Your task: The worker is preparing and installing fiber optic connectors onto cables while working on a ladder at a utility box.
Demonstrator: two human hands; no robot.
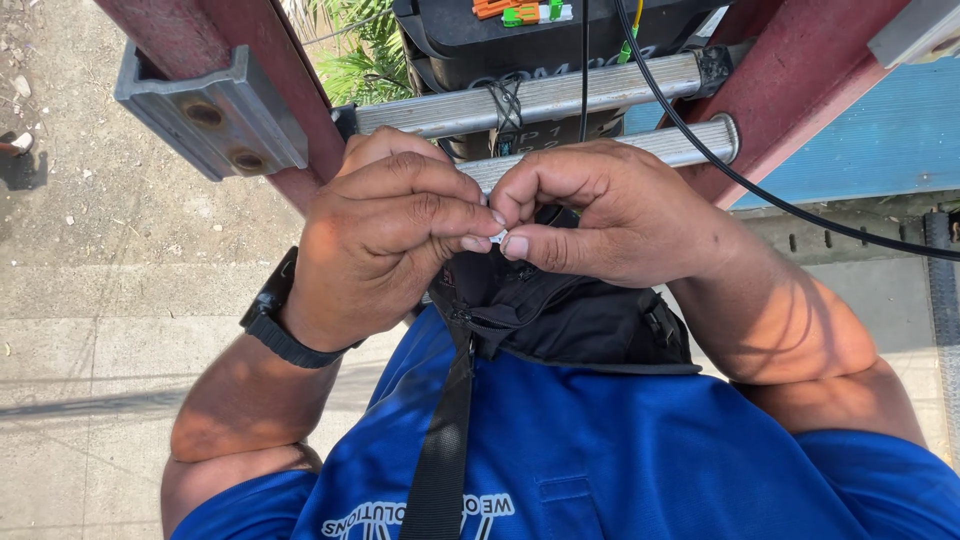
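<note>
My left hand (385,235) and my right hand (610,215) meet fingertip to fingertip in front of my chest. Together they pinch a tiny white part (497,236), mostly hidden by the fingers. Just below them an open black pouch (570,315) hangs on a black strap (450,430) over my blue shirt. A black watch (275,320) sits on my left wrist. Behind the hands run the grey metal rungs (590,95) of a ladder.
Red ladder rails (250,70) rise at both sides, with a grey bracket (205,110) on the left. A black box with orange and green connectors (520,12) sits above the rungs. A black cable (760,195) runs down to the right. Concrete ground lies far below.
</note>
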